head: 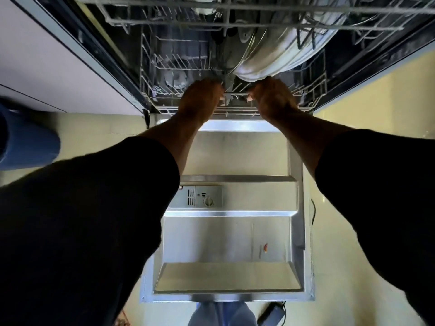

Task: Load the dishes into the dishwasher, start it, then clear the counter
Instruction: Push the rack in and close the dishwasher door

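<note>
1. Head view, looking down: the brushed stainless-steel dishwasher door point(235, 231) lies folded down flat from 6 o'clock to centre. This leaves the tub open for loading.
2. The white wire lower rack point(164, 108) sits at 12 o'clock, its front rail just past the door hinge and most of it inside the tub.
3. The left hand point(200, 97) and right hand point(273, 97) rest close together on that rail, at 11 and 1 o'clock of centre. Both have fingers curled over the wire, gripping it. A paired grip near the middle would probably let the rack slide straight on its runners without skewing.
4. The task's dishes: large round shiny steel vessels point(270, 60) stand on edge in the rack's right half, at 1 o'clock, just above the right hand. Tilting them this way would let water drain.
5. The grey wire upper rack point(235, 8) spans the top edge. What it holds cannot be made out.
6. The grey detergent dispenser with round cap point(202, 196) is set in the door at centre-left. A small red scrap point(265, 247) lies on the door at 5 o'clock.
7. Judgement: loading seems nearly done. Starting the machine and clearing up are not yet done.
</note>
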